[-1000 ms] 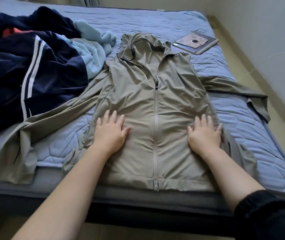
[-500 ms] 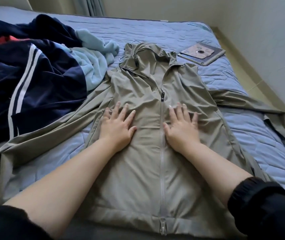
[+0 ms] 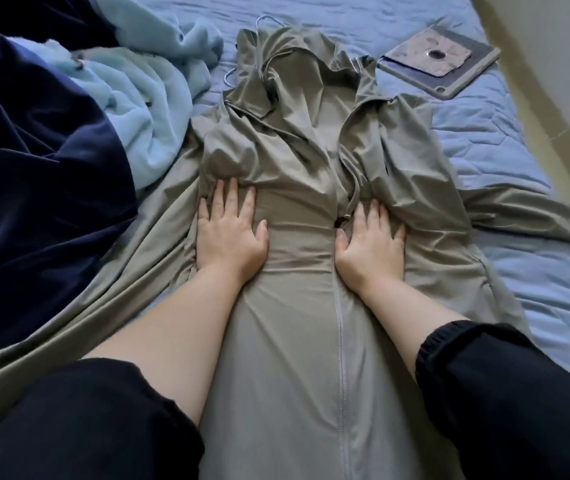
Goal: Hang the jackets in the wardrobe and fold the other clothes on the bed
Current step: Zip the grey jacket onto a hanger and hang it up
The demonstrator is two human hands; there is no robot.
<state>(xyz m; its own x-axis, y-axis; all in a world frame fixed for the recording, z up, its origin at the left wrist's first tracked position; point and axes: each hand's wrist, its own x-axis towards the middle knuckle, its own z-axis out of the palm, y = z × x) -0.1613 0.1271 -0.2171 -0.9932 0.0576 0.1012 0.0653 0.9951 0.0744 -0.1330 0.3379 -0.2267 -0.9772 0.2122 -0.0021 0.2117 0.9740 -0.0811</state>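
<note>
Left hand and right hand have slid up the olive jacket, fingers spread, pressing flat.

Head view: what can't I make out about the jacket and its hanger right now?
Head view only:
The hanger: only wire loops show by the hood; the jacket covers the rest.
The jacket hem: cut off by the bottom edge.
The dark blue garment: bunched, cut by the left edge; its kind is unclear.
The wardrobe: outside the view.

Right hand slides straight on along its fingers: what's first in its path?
A bunched fold of the jacket, right at the right hand's fingertips; past it, likely the jacket's shoulder.
</note>
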